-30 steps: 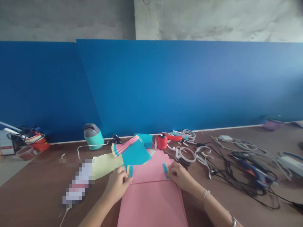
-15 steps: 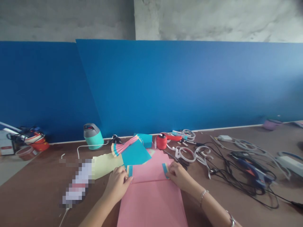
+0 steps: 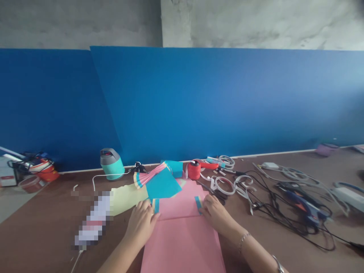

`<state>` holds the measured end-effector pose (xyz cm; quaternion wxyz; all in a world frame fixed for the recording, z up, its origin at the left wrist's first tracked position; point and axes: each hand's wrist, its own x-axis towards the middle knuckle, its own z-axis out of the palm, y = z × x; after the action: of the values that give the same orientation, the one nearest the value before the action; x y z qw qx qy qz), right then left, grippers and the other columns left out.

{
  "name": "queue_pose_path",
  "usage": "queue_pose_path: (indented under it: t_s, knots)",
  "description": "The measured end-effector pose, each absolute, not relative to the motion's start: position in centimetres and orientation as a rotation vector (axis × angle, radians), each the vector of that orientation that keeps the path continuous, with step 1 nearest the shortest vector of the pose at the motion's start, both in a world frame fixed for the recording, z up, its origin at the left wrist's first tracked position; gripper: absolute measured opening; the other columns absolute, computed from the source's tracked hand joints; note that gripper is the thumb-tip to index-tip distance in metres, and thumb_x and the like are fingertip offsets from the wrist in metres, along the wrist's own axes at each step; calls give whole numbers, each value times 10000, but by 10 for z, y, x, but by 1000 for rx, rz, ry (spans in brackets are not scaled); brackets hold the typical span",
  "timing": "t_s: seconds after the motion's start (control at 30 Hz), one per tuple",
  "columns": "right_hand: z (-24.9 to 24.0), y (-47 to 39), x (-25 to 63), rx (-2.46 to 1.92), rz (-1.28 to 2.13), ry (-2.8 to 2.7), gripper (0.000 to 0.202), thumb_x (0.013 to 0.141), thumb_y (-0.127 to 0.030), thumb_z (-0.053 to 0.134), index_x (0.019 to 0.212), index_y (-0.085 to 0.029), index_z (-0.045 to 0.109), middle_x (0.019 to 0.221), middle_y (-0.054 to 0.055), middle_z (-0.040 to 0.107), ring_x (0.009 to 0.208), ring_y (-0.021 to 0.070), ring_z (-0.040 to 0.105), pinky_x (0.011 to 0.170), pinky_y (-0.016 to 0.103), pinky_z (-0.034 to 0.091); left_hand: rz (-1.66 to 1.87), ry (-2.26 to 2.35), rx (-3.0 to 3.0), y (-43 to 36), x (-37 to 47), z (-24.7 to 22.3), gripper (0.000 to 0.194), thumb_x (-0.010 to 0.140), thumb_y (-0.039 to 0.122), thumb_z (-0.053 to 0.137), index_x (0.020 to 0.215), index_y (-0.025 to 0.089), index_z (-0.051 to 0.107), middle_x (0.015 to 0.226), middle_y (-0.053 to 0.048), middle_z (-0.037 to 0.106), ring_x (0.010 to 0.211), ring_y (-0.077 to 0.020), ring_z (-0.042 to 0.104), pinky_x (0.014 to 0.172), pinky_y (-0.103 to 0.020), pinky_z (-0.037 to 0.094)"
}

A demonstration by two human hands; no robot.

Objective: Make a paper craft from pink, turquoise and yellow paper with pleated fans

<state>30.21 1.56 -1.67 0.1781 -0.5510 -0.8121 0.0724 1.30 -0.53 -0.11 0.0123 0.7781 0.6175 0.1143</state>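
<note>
A long sheet of pink paper (image 3: 183,244) lies in front of me, with a crosswise fold line near its far part. Its far part carries a blue and yellow strip at each side. My left hand (image 3: 143,219) is closed on the left edge by one strip, thumb on the paper. At the opposite edge, my right hand (image 3: 213,211) is closed by the other strip, its fingertips on the paper. Just beyond lie a blue paper piece (image 3: 162,184) and a pleated pink paper fan (image 3: 152,174) with blue and yellow ends. Pale yellow paper (image 3: 127,199) sits left of them.
A red tape roll (image 3: 194,170) stands behind the paper. Tangled cables (image 3: 273,201) and a blue hot glue gun (image 3: 305,208) lie at the right. A turquoise lamp-like device (image 3: 112,165) stands back left, and an orange bucket (image 3: 47,170) at far left.
Both hands stay at the same paper edges. My left wrist and thumb shift very slightly; the paper has not visibly moved.
</note>
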Motion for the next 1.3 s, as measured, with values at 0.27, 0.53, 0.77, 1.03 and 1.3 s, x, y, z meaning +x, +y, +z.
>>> queue_pose_path:
  t_s: [0.27, 0.53, 0.77, 1.03, 1.3]
  knots:
    - [-12, 14, 300, -1632, 182, -2352, 178, 836, -207, 500, 663, -170, 519, 840, 89, 562, 818, 206, 500, 756, 344, 420, 296, 1945, 2460, -5, 12, -4, 265, 890, 310, 468, 716, 169, 608, 877, -89, 598, 883, -253, 546, 785, -364, 412]
    - [-18, 14, 303, -1553, 213, -2324, 177, 825, -166, 487, 649, -181, 475, 832, 69, 540, 806, 187, 485, 742, 328, 417, 420, 1918, 2467, -6, 9, -11, 256, 877, 337, 482, 706, 181, 591, 824, -74, 589, 826, -244, 551, 754, -356, 420]
    - [-21, 16, 304, -1544, 170, -2332, 180, 827, -176, 493, 649, -185, 477, 827, 61, 544, 802, 186, 487, 740, 329, 416, 386, 1978, 2471, -8, 8, -10, 254, 878, 345, 493, 709, 183, 591, 839, -67, 597, 826, -237, 567, 725, -347, 436]
    - [-6, 3, 295, -1539, -99, -2420, 283, 825, -122, 464, 1067, -222, 572, 970, 76, 564, 877, 217, 492, 713, 320, 364, 423, 1741, 2885, -8, 16, -7, 596, 821, 26, 474, 1291, 393, 459, 1273, -57, 518, 1163, -263, 477, 908, -406, 418]
    - [-6, 5, 279, -1052, -330, -2786, 619, 822, -109, 498, 1354, -397, 367, 993, 75, 544, 918, 229, 449, 766, 334, 322, 216, 1302, 3076, -1, 27, 7, 543, 884, 70, 452, 1261, 461, 464, 1456, 23, 355, 1340, -232, 311, 1061, -456, 308]
